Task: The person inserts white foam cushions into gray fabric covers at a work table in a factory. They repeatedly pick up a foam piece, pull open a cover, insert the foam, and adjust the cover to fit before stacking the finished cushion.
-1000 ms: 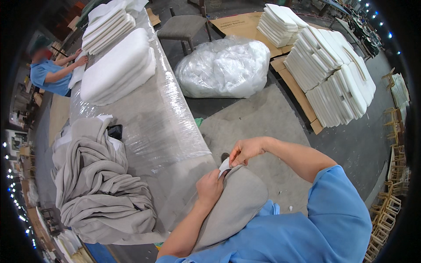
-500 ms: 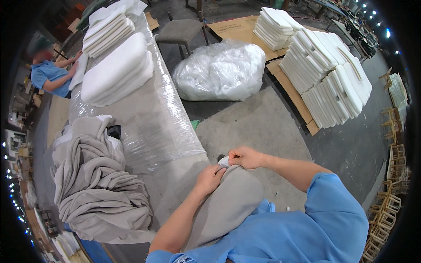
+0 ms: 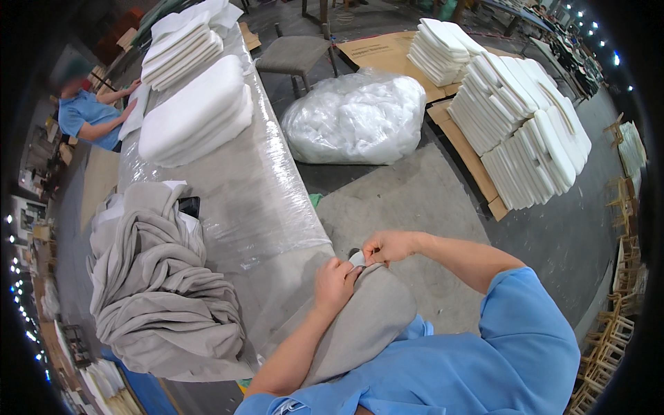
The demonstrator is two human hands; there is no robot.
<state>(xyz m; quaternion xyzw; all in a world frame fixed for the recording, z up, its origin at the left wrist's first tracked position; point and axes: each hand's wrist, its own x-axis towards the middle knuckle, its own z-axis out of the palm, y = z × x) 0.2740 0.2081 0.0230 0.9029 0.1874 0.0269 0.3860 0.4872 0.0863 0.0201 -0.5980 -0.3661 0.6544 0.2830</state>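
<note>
A grey fabric cover (image 3: 377, 304) bulges against the front of my body, its top edge gathered between my hands. My left hand (image 3: 335, 282) is closed on the cover's left upper edge. Just to the right, my right hand (image 3: 389, 247) pinches the same edge with thumb and fingers. A small white piece (image 3: 357, 259) shows at the edge between the two hands; I cannot tell what it is. Whether anything fills the cover is hidden.
A heap of grey fabric (image 3: 166, 290) lies on the plastic-covered table (image 3: 242, 200) to the left. White padding (image 3: 197, 111) is stacked farther up, near a co-worker (image 3: 90, 114). Beyond are a bagged bundle (image 3: 356, 117), a chair (image 3: 294, 55) and padding stacks (image 3: 519, 124) on cardboard.
My left hand has shifted slightly right and its fingers have curled more over the cover's edge. My right hand stays at the edge. The whole view has shifted a little.
</note>
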